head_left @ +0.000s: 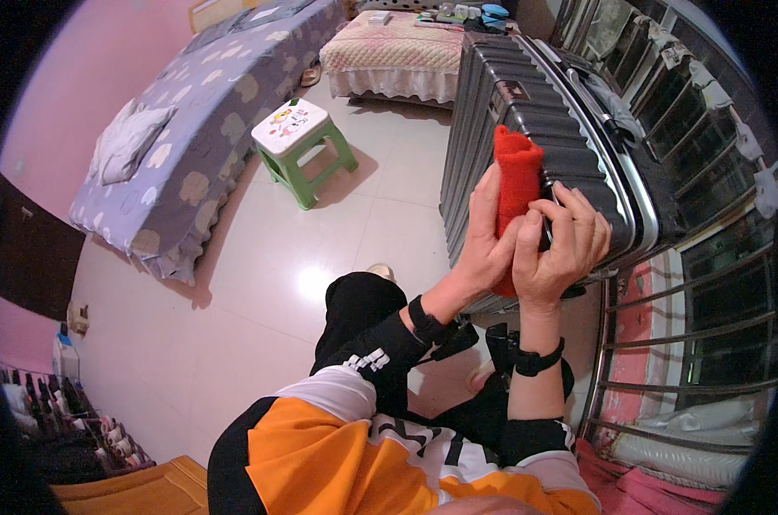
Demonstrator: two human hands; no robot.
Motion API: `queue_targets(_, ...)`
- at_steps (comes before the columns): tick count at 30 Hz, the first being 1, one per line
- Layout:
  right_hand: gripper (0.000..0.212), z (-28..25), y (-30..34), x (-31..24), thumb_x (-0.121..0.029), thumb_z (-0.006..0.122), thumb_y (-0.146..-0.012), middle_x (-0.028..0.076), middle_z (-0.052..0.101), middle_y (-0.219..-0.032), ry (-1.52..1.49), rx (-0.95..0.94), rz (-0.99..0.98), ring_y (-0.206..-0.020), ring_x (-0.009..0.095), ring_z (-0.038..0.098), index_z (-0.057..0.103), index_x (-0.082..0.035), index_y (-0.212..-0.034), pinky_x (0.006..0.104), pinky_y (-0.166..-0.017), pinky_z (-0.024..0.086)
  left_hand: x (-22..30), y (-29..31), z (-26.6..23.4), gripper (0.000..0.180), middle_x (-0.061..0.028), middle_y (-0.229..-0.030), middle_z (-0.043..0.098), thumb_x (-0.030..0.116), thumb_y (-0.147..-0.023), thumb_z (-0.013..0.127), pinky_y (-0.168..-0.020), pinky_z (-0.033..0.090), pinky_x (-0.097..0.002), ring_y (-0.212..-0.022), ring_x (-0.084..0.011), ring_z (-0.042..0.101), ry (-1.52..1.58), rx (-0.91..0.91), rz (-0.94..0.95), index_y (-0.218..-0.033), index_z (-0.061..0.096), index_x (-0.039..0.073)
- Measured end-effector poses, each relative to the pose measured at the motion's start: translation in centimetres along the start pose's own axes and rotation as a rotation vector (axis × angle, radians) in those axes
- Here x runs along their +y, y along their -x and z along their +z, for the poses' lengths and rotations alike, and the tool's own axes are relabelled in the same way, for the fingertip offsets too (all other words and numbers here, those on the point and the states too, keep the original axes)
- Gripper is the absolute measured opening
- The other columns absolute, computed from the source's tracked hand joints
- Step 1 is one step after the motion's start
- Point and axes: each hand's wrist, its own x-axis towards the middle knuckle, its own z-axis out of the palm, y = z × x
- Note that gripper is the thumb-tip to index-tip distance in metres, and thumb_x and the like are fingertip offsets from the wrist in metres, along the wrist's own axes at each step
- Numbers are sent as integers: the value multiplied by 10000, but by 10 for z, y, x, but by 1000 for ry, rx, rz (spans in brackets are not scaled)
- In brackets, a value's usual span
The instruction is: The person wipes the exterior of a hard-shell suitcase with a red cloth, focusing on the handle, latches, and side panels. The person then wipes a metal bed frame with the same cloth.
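My count from the head feed: two hands, one red cloth, one suitcase, one stool, two beds, two wrist straps. Left hand and right hand are together, both clamped on the cloth: left along its near side, right with fingers curled against the other edge. Cloth is in front of the suitcase's ribbed black shell; can't tell if they touch. Looks: solid bright red, soft and slightly fuzzy, narrow, bunched or rolled, roughly upright, top end folded with a small peak; a bit of red shows below the hands too, middle hidden by fingers. Stool is green with a printed white seat, well apart to the left. Beds: one purple-grey patterned, one quilted pink. One black strap per wrist.
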Motion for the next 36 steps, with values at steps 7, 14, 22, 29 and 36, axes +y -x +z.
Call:
queue_targets(7, 137, -2, 0, -4, -267, 674, -902, 44, 697, -1174, 5, -18, 2, -1173, 264, 610, 735, -151, -942, 459, -1049, 399, -92, 13, -11, 657, -161, -1504, 500, 235, -1047, 586, -1130, 382, -380, -1305, -275, 518, 203, 167, -362, -1605, 309, 28)
queue_targets(14, 133, 1, 0, -4, -257, 696, -888, 33, 686, -1169, -13, 16, 9, -1169, 261, 609, 725, -149, -962, 468, -1052, 397, -100, 32, -23, 603, -84, -1462, 534, 242, -1068, 564, -1019, 483, -340, -1213, -184, 568, 343, 186, -653, -1595, 334, 61)
queue_targets(22, 147, 1, 1, -1, -245, 637, -939, 25, 702, -1140, -39, 27, -1, -1130, 236, 638, 732, -138, -974, 440, -1044, 386, -15, -3, -11, 631, -181, -1602, 337, 228, -1055, 497, -1219, 260, -415, -1467, -312, 342, 179, 54, -241, -1619, 288, 37)
queue_targets(29, 172, 4, 3, 0, -311, 658, -917, 36, 692, -1170, -60, 12, 8, -1152, 244, 619, 718, -154, -953, 472, -1060, 360, 7, -12, -8, 704, -180, -1622, 335, 84, -1000, 596, -1212, 299, -403, -1481, -286, 362, 148, 40, -98, -1626, 277, 31)
queue_targets(36, 139, 5, 3, -1, -281, 667, -906, 32, 691, -1158, -43, 22, 5, -1140, 242, 620, 720, -154, -925, 465, -1038, 376, -8, -14, -13, 699, -129, -1625, 376, 81, -1035, 564, -1183, 359, -350, -1434, -214, 432, 415, 73, -282, -1642, 222, 29)
